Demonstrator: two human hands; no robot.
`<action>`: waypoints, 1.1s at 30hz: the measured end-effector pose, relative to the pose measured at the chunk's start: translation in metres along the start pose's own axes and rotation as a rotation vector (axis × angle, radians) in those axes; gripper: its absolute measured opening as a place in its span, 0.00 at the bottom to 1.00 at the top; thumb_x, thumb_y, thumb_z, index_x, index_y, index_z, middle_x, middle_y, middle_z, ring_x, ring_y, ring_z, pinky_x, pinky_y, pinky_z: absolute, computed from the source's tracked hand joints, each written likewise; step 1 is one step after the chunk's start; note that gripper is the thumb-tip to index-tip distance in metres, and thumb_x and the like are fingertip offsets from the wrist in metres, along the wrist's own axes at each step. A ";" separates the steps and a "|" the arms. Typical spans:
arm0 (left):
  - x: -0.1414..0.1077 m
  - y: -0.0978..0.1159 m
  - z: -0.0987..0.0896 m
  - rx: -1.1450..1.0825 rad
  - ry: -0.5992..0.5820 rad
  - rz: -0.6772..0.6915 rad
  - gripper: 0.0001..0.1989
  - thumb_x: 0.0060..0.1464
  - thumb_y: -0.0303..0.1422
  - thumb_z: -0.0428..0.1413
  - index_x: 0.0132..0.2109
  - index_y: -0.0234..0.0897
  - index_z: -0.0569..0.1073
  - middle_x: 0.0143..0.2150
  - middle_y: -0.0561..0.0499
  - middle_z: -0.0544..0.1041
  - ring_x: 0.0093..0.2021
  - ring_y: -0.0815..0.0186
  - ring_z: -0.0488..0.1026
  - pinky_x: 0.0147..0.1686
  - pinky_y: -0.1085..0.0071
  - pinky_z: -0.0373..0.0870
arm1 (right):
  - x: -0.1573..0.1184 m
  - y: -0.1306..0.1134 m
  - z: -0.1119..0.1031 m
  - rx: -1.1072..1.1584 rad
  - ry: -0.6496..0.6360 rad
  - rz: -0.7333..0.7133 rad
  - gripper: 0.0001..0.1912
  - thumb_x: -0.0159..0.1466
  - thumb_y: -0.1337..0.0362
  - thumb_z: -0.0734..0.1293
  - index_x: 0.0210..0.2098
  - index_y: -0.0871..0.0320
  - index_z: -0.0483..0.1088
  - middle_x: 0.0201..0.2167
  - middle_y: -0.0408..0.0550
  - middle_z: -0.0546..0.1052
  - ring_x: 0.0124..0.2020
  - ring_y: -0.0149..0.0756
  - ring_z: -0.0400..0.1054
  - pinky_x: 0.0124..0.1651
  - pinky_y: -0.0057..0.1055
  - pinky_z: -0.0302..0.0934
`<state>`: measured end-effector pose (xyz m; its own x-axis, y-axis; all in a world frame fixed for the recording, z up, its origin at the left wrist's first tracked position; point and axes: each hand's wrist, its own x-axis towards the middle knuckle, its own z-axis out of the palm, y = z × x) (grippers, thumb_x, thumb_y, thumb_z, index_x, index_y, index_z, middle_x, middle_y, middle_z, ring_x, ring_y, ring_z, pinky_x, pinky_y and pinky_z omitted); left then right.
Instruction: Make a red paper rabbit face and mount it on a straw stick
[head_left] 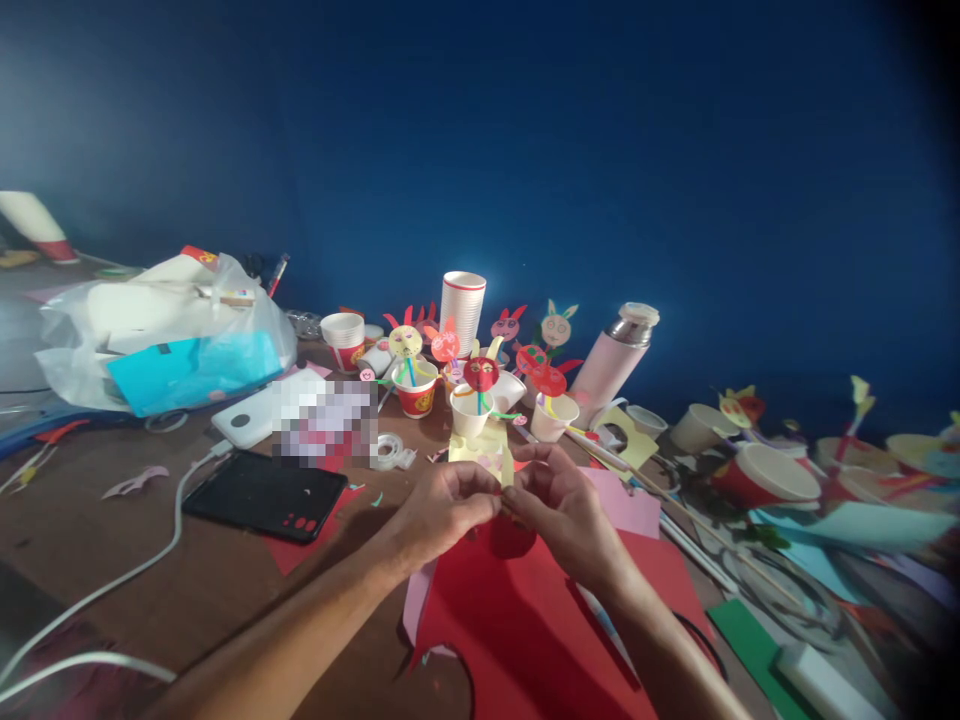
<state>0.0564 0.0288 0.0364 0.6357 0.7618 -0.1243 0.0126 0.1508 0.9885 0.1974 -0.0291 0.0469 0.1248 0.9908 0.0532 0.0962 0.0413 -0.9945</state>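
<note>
My left hand (457,497) and my right hand (553,492) meet over the red paper, fingertips pinched together. A small pale yellow paper strip (508,468) stands up between their fingers. Just under the fingertips is a dark red round shape (513,540); I cannot tell whether it is held or lies on the sheet. The big red paper (525,620) has a curved cut edge at its lower left. Beyond my hands lies a yellow paper piece (480,440), in front of a white paper cup (471,412) that carries a red paper face (481,373).
More face figures in cups stand behind, near a tall cup stack (462,305) and a pink thermos (611,362). Left are a black phone (262,495), a white power bank (251,415) with a cable, and a tape roll (388,450). Cups and paper crowd the right.
</note>
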 end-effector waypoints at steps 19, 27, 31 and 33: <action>-0.001 0.002 -0.002 0.212 0.170 0.119 0.05 0.44 0.31 0.53 0.25 0.33 0.69 0.20 0.57 0.65 0.22 0.74 0.59 0.22 0.78 0.54 | 0.004 0.004 -0.001 -0.017 0.067 -0.036 0.16 0.58 0.59 0.64 0.43 0.57 0.59 0.25 0.42 0.72 0.26 0.31 0.66 0.30 0.28 0.60; 0.003 -0.001 -0.006 0.046 0.289 0.108 0.05 0.43 0.31 0.53 0.26 0.33 0.68 0.20 0.55 0.68 0.23 0.73 0.62 0.25 0.76 0.57 | 0.011 0.014 -0.008 0.189 0.099 0.040 0.17 0.59 0.52 0.63 0.34 0.60 0.71 0.25 0.45 0.73 0.27 0.31 0.66 0.34 0.28 0.59; 0.003 -0.001 -0.004 0.052 0.293 0.124 0.05 0.44 0.31 0.54 0.25 0.33 0.68 0.19 0.56 0.67 0.22 0.73 0.61 0.24 0.77 0.57 | 0.007 0.015 -0.002 0.145 0.043 0.068 0.15 0.58 0.53 0.64 0.33 0.60 0.72 0.27 0.45 0.75 0.30 0.33 0.67 0.36 0.29 0.59; 0.001 0.000 -0.001 0.050 0.275 0.119 0.05 0.43 0.31 0.54 0.25 0.33 0.68 0.19 0.57 0.65 0.22 0.74 0.60 0.23 0.78 0.56 | 0.006 0.013 0.001 0.141 0.033 0.060 0.13 0.57 0.55 0.65 0.31 0.60 0.72 0.25 0.44 0.74 0.27 0.31 0.66 0.34 0.28 0.59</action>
<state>0.0562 0.0302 0.0359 0.4025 0.9152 -0.0196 -0.0069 0.0244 0.9997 0.1986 -0.0224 0.0343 0.1585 0.9873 -0.0062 -0.0519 0.0021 -0.9987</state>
